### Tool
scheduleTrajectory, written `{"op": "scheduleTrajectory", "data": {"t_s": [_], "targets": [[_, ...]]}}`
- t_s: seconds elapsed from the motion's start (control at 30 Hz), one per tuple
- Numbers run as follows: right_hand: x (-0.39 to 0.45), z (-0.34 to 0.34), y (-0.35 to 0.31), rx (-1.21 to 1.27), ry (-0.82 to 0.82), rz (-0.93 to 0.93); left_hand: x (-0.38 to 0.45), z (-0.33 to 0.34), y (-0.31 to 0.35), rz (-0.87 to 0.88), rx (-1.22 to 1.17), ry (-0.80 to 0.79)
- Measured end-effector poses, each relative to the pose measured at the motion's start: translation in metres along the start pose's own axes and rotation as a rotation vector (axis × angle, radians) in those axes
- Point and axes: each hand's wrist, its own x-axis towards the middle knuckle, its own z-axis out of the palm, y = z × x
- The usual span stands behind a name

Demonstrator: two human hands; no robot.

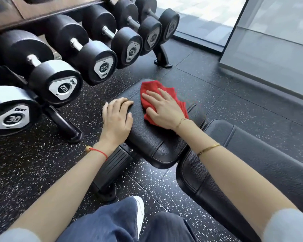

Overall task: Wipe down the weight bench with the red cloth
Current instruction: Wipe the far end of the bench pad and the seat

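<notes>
A rack of black dumbbells is seen at the far left, well to the left of both hands, standing on the speckled black floor. The left hand is laid on the left edge of the seat pad of the weight bench; its fingers are loosely bent over the pad's rim and nothing is held in them. A red string bracelet is worn on that wrist. Just to the right of the left hand, apart from it, the red cloth is spread on the seat pad. It is pressed flat under the right hand, whose fingers are straight and splayed on top of the cloth, not curled round it; red fabric shows beyond the fingertips and to the right of the palm. Thin gold bracelets are worn on the right forearm. Further right, beneath that forearm, the bench's back pad is seen.
</notes>
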Motion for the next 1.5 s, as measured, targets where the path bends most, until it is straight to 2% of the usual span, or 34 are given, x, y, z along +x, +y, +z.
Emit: {"op": "scheduleTrajectory", "data": {"t_s": [0.07, 0.13, 0.23, 0.37, 0.43, 0.5, 0.57, 0.67, 0.73, 0.87, 0.93, 1.07, 1.17, 1.3, 1.4, 1.5], "targets": [[-0.025, 0.002, -0.012, 0.02, -0.003, -0.137, -0.001, -0.002, 0.001, 0.002, 0.002, -0.013], [-0.048, 0.002, -0.006, 0.05, 0.005, -0.193, -0.001, -0.003, 0.002, 0.003, 0.005, -0.021], [-0.043, -0.003, 0.021, 0.012, 0.033, -0.082, -0.001, -0.004, 0.002, 0.001, 0.005, -0.011], [0.021, -0.009, 0.041, 0.01, 0.011, 0.148, -0.001, -0.005, 0.005, -0.009, 0.008, -0.013], [0.052, -0.006, 0.033, 0.031, -0.012, 0.169, 0.0, -0.005, 0.004, -0.007, 0.014, -0.015], [0.066, -0.001, 0.012, 0.027, -0.026, 0.073, 0.0, -0.006, 0.003, -0.011, 0.019, -0.016], [0.06, 0.004, -0.009, 0.031, -0.04, -0.106, 0.0, -0.005, 0.002, -0.035, 0.017, -0.029], [0.037, 0.004, -0.001, 0.03, -0.052, -0.27, -0.001, -0.005, 0.003, -0.043, 0.004, -0.037], [0.032, -0.001, 0.021, 0.016, -0.016, -0.189, 0.0, -0.005, 0.004, -0.037, -0.005, -0.028], [0.016, -0.008, 0.047, 0.002, 0.002, 0.124, -0.001, -0.007, 0.002, -0.042, -0.014, -0.023], [-0.001, -0.008, 0.036, -0.007, -0.009, 0.118, -0.002, -0.007, 0.002, -0.042, -0.01, -0.022], [-0.064, -0.005, -0.005, -0.027, -0.058, -0.066, -0.002, -0.008, 0.004, -0.047, 0.01, -0.024], [-0.115, -0.006, -0.021, -0.001, -0.082, -0.129, -0.003, -0.01, 0.006, -0.05, 0.031, -0.058], [-0.141, -0.01, 0.0, -0.007, -0.026, 0.014, -0.003, -0.011, 0.007, -0.045, 0.044, -0.115], [-0.117, -0.012, 0.034, -0.036, 0.043, 0.208, -0.004, -0.009, 0.012, -0.042, 0.033, -0.112], [-0.073, -0.015, 0.048, -0.041, 0.042, 0.295, -0.004, -0.011, 0.017, -0.053, -0.006, -0.091]]}}
